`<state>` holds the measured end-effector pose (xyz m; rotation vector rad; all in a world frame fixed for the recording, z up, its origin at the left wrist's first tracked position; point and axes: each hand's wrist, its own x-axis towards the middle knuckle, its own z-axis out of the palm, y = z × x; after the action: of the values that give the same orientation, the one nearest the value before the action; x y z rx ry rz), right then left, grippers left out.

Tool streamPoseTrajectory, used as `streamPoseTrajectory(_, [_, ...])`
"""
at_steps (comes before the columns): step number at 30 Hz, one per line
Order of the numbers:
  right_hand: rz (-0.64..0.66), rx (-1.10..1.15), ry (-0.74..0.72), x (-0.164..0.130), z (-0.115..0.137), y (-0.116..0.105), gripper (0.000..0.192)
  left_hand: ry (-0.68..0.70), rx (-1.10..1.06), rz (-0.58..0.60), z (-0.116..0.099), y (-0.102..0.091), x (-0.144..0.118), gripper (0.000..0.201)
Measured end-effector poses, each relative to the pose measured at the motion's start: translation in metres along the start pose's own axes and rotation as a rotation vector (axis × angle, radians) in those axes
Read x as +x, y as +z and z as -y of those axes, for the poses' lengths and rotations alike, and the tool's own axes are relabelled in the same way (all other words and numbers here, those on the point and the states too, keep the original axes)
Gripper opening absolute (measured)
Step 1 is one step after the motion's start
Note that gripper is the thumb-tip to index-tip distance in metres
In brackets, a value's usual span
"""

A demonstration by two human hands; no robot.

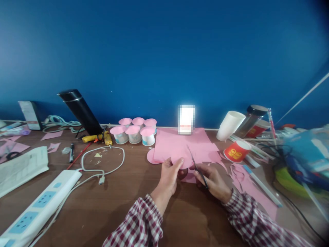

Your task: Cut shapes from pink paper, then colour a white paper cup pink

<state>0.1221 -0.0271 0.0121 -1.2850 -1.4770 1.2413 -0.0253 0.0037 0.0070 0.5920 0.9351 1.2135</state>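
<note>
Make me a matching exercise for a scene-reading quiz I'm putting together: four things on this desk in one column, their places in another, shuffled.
Things:
1. scissors
2. power strip
3. red paper cup
4. pink-topped cups

Places:
A. near left corner of the desk
B. on its side, right of the pink paper
C. in the right hand
D. clustered near the blue wall, left of the pink paper

Pairs: 1-C, 2-A, 3-B, 4-D
</note>
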Motion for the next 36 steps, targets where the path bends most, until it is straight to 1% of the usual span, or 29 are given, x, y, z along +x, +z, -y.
streamPoseTrajectory(14, [-0.025, 0.000, 0.018, -0.0012, 0.0001, 0.0007, 0.046, 0.009, -0.007, 0.005, -0.0018, 0.0005, -0.0005, 0.030])
streamPoseTrajectory(19, [-0.018, 0.023, 0.024, -0.0007, -0.0004, 0.0009, 0.046, -0.027, -0.008, -0.024, -0.0033, 0.0015, -0.0026, 0.029])
streamPoseTrajectory(26, [-0.030, -0.061, -0.002, -0.0002, -0.0016, -0.0003, 0.042, -0.037, -0.008, -0.027, -0.0037, 0.0008, -0.0017, 0.030])
streamPoseTrajectory(36, [-0.039, -0.087, -0.026, -0.0001, -0.0033, -0.0011, 0.038, -0.019, -0.012, -0.028, -0.0020, -0.0009, 0.0005, 0.032])
